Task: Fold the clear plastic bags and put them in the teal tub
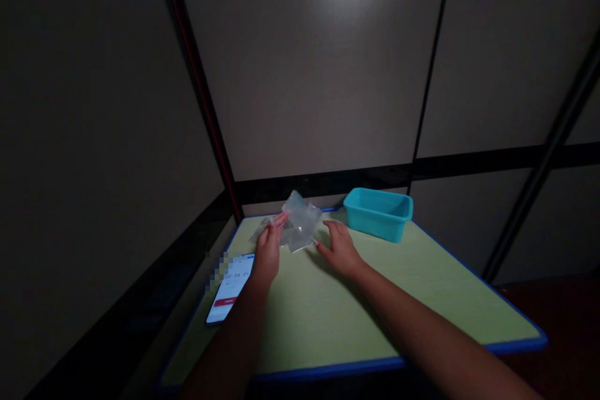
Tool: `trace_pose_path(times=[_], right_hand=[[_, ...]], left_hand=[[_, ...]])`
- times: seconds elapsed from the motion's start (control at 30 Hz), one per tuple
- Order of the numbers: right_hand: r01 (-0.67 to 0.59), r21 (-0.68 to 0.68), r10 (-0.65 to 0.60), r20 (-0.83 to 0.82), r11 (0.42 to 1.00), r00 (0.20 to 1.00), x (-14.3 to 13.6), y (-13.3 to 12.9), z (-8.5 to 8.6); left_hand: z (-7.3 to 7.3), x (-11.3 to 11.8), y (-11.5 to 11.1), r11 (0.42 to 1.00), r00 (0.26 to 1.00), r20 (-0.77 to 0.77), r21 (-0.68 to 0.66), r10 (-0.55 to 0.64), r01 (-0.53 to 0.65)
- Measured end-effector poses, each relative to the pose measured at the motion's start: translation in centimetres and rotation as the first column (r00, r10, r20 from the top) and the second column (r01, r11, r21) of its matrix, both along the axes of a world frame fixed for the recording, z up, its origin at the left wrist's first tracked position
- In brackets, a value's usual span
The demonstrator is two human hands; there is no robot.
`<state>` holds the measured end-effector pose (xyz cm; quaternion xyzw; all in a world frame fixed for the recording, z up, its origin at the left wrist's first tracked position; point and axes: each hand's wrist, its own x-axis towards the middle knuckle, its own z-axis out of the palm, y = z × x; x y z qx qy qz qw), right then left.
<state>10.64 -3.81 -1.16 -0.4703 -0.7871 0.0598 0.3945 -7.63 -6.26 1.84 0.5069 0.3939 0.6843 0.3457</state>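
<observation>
Panelled wall noted behind, dim, crossed by dark strips, a patch of glare high at 12 o'clock. Pale green tabletop, edged in blue, set before it; its centre is taken as the clock's hub, 12 toward the wall. Turquoise bin placed at 1 o'clock near the far edge, upright, mouth up. Clear plastic film seen at 11 o'clock, in overlapping pieces; count cannot be told. Left hand laid at the film's 8 o'clock side, its fingers stretched out against it; whether any piece is gripped cannot be told. Right hand held at the film's 4 o'clock side, fingers and thumb spread wide, nothing grasped; contact at the thumb tip is unclear. Phone set down at 9 o'clock, screen lit, a red bar shown low on it, partly covered by the left forearm.
</observation>
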Motion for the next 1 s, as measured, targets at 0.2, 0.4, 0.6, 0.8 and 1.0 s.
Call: trace_pose_path(times=[0.2,0.4,0.6,0.8,1.0], right_hand=[[-0.130,0.045,0.132,-0.034,0.990,0.991,0.5,0.7,-0.3],[-0.184,-0.109,0.200,0.155,0.977,0.968,0.5,0.6,-0.6],[-0.147,-0.277,0.227,0.282,0.949,0.932,0.6,0.9,-1.1],[-0.099,-0.241,0.166,0.276,0.965,0.947,0.7,1.1,-0.9],[0.071,-0.107,-0.066,0.051,0.992,0.997,1.4,2.3,-0.6]], left_hand=[[-0.9,0.0,0.4,0.987,0.988,0.078,-0.073,-0.134,0.140],[-1.4,0.1,0.6,0.992,0.999,-0.004,-0.116,-0.050,0.049],[-2.5,-0.4,1.5,0.961,0.985,-0.173,-0.269,0.019,-0.065],[-3.4,-0.2,2.1,0.914,0.981,-0.193,-0.398,0.002,-0.080],[-3.6,-0.8,2.6,0.905,0.984,-0.175,-0.414,0.029,-0.100]])
